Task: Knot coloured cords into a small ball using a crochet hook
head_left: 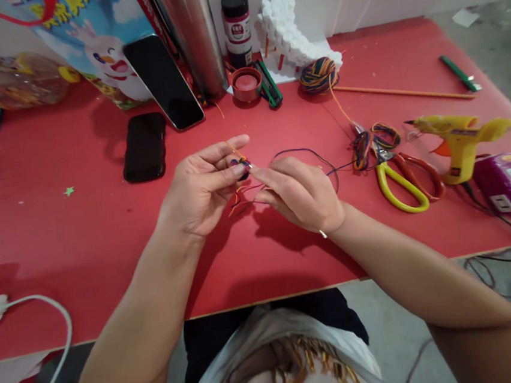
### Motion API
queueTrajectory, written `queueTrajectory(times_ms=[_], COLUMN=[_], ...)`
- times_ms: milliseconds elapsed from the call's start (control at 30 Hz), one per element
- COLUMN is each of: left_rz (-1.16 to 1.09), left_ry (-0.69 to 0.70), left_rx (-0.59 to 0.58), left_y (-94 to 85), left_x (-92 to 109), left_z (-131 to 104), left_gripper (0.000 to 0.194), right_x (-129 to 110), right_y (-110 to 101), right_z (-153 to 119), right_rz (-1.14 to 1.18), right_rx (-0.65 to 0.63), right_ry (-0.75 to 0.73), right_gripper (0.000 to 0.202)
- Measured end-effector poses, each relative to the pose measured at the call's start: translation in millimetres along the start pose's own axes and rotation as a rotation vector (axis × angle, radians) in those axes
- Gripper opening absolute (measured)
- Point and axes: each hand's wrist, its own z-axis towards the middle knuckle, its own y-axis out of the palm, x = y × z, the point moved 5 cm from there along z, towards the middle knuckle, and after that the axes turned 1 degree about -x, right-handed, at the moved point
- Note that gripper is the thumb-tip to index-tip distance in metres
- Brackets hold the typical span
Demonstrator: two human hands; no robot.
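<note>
Working the small yarn piece (244, 175) calls for a firm pinch, the orange strand (236, 150) evenly taut and the loose tails (237, 203) clear. The left hand (198, 188) grips the piece between thumb and fingers, above the worktop (246, 282), well back from its front edge; the right hand's (305, 190) curled fingertips are just beside it, their hold unclear.

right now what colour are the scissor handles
A yellow handle and a red handle, seen in the head view.

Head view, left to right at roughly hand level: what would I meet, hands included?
Black case → left hand → pinched yarn piece → right hand → scissors → purple box.
</note>
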Motion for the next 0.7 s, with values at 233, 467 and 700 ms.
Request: queueTrajectory(times_ms=[233,467,700], left_rz=[0.277,0.417,0.062], left_ry=[0.386,0.427,0.062], left_rx=[0.11,0.113,-0.03], left_y=[6.6,7.6,4.1], left_x=[12.3,19.3,8.7], left_z=[-11.5,-17.2,-7.2], left_gripper=[0.034,0.039,0.043], right_x=[-11.7,-12.1,-10.2], right_y=[3.9,-4.8,-5.5], right_z=[4.0,5.1,3.9], right_rz=[-0.175,-0.051,-0.023], right_rx=[-0.048,-0.051,-0.02], right_ry=[-0.004,0.098,-0.065], right_gripper=[0.026,0.022,0.037])
